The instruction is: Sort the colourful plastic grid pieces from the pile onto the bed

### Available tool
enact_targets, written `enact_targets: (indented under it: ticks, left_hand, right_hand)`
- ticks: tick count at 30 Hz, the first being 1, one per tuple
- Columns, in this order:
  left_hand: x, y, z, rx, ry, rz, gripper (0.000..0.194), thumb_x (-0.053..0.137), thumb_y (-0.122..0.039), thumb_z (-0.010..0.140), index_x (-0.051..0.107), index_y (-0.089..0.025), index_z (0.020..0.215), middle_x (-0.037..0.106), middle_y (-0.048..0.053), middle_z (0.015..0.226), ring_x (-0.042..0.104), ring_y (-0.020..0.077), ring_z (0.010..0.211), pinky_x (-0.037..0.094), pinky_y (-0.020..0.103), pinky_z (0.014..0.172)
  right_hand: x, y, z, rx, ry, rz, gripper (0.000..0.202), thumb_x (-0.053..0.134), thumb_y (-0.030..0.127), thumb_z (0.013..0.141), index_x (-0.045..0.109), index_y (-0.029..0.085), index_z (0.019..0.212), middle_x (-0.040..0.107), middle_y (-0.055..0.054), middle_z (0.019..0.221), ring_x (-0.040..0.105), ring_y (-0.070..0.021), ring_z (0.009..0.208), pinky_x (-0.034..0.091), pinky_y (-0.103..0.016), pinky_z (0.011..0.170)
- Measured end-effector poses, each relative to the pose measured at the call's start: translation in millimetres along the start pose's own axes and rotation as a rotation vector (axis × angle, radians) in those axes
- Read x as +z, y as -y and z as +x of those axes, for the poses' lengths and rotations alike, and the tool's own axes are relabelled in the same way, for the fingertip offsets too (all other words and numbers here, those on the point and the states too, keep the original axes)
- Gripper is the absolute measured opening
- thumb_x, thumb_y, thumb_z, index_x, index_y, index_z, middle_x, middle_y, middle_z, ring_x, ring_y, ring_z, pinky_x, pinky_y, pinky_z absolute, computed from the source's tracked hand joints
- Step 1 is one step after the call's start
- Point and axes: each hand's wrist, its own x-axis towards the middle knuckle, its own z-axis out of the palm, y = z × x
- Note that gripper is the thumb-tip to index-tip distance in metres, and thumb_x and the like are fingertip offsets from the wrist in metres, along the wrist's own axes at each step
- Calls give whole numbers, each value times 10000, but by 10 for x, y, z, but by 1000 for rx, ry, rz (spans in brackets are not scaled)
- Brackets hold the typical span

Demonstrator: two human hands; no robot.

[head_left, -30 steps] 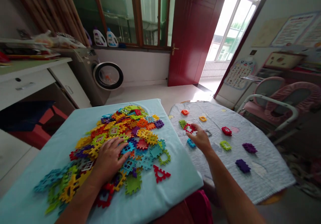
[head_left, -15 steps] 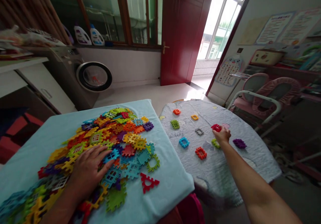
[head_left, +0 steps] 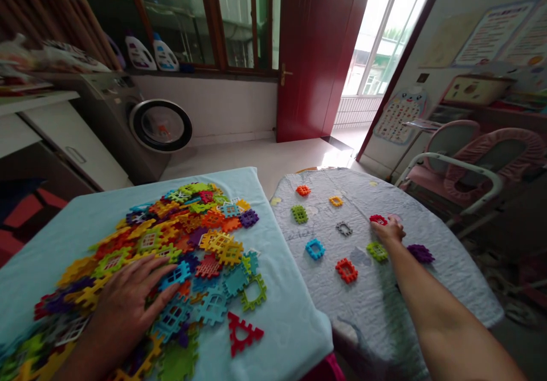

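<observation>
My left hand lies palm down on a heap of colourful plastic interlocking blocks, fingers apart. A blue window-shaped block is by its fingertips. On the round table, my right hand has its fingertips closed on a red block, at the table surface. Near that hand lie a lime green block and a purple block stack. Left of it are a grey block, a yellow one, an orange-red one and a blue one.
A light blue cloth covers the left table, where a red triangular block lies near the front. A grey patterned cloth covers the round table. Beyond stand a washing machine, a red door and a pink chair.
The view has shifted slightly, so the right table's things appear farther right. My right hand stays at the red block, and my left hand still rests on the heap.
</observation>
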Motion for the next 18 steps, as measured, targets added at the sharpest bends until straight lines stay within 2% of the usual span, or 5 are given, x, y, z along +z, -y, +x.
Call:
enact_targets:
  ticks: [6, 11, 14, 18]
  left_hand:
    - [4, 10, -21, -4, 13, 10, 498, 518, -641, 851, 710, -285, 1140, 684, 82, 1240, 546, 371, 1246, 400, 580, 1066]
    - [1, -9, -31, -5, 6, 16, 484, 522, -626, 862, 705, -285, 1153, 678, 82, 1251, 538, 360, 1249, 394, 574, 1068]
    - [-2, -23, -25, -11, -1, 14, 481, 522, -634, 862, 711, -290, 1140, 678, 80, 1249, 540, 354, 1243, 395, 564, 1065]
    - [-13, -48, -11, -24, 3, 8, 484, 531, -646, 858, 718, -293, 1132, 685, 70, 1239, 544, 349, 1236, 382, 553, 1080]
  right_hand:
    - [123, -37, 76, -33, 33, -25, 633, 682, 431, 696, 512, 187, 1255, 597, -179, 1245, 526, -342, 1220, 387, -449, 1021]
    - [110, -56, 101, 12, 36, -28, 517, 688, 418, 703, 573, 175, 1145, 620, -198, 1198, 600, -353, 1121, 463, -444, 919]
    - [66, -50, 78, 19, 15, -17, 569, 705, 412, 672, 565, 169, 1167, 613, -199, 1191, 601, -352, 1122, 480, -433, 895]
    - [5, -4, -40, 77, -72, -9, 734, 709, 454, 637, 496, 175, 1282, 551, -229, 1281, 551, -406, 1164, 475, -503, 899]
